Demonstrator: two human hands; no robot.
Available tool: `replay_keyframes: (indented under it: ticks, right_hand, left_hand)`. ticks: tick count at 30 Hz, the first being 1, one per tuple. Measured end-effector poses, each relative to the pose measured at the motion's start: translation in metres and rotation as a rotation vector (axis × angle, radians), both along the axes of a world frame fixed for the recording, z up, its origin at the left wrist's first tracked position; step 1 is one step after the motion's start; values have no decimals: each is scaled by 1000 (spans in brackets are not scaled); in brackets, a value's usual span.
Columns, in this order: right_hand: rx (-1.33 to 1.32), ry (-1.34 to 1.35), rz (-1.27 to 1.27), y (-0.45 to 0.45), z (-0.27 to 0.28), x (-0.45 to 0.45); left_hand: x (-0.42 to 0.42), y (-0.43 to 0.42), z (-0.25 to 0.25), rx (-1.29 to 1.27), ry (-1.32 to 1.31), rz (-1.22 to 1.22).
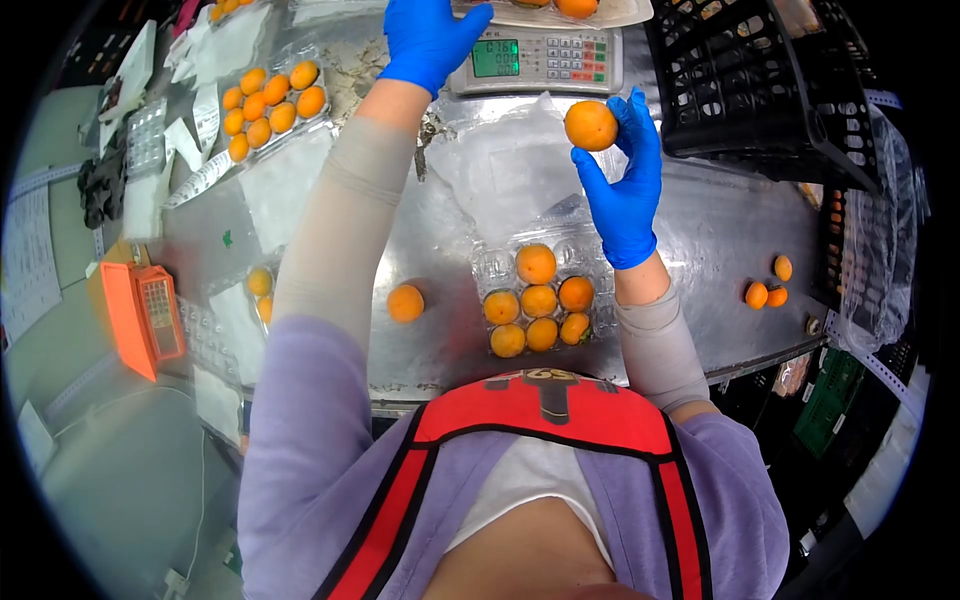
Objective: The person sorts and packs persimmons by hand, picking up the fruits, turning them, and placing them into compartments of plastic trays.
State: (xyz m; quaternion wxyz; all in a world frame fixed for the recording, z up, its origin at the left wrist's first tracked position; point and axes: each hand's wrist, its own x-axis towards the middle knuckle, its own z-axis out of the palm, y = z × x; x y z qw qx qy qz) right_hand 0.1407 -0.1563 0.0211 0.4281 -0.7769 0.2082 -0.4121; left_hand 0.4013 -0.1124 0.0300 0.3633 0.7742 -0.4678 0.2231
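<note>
A broad grey metal table (pixel 720 220) spreads beneath everything, with a black slatted plastic crate (pixel 722 90) standing at its far right. Left of the crate sits a grey electronic scale (pixel 535 58) with a lit green display and a keypad; above it, at the top edge of the view, a pale shallow tray (pixel 632 10) bears orange fruit. Nearest the wearer lies a clear plastic moulded tray (pixel 490 268) with seven round orange fruits in its cups: one in the far row, three in each of the two nearer rows. A second clear plastic tray (pixel 322 122), filled with similar fruit, rests farther off to the left. The blue-gloved left hand (pixel 430 38) is by the scale's left end, its thumb stretched out to the right; the view cuts off its fingers, so I cannot tell whether it holds anything. The blue-gloved right hand (pixel 627 180) pinches a single round orange fruit (pixel 590 125) between thumb and fingers — raised in view between the scale and the seven-fruit tray. One loose round orange fruit (pixel 405 303) lies on bare metal left of that tray — and three smaller orange fruits (pixel 756 295) sit grouped at the right.
</note>
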Motion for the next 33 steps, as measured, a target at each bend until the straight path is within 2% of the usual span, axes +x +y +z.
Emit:
replay_keyframes:
  ticks: [2,9,15,18,20,24,30,33]
  right_hand:
    - [-20,-15,4,0,1,0]
    - [-48,-33,19,1,-1,3]
    - [-24,-32,32,4,-2,6]
    - [-33,-17,32,5,-3,6]
    - [-37,-7,30,5,-4,5]
    - [-32,12,21,6,-5,3]
    - [-24,15,14,5,-11,1]
    - [0,-7,19,2,-11,4]
  left_hand:
    - [-2,-5,10,48,125,-62]
    - [7,-13,6,-23,80,-94]
    - [3,-15,15,19,210,-112]
    - [1,-18,16,-24,149,-36]
    - [-1,-19,24,-17,298,-71]
    - [-3,-17,27,-36,333,-97]
    - [-2,-15,19,-127,310,-154]
    - [-3,-10,14,-250,268,-174]
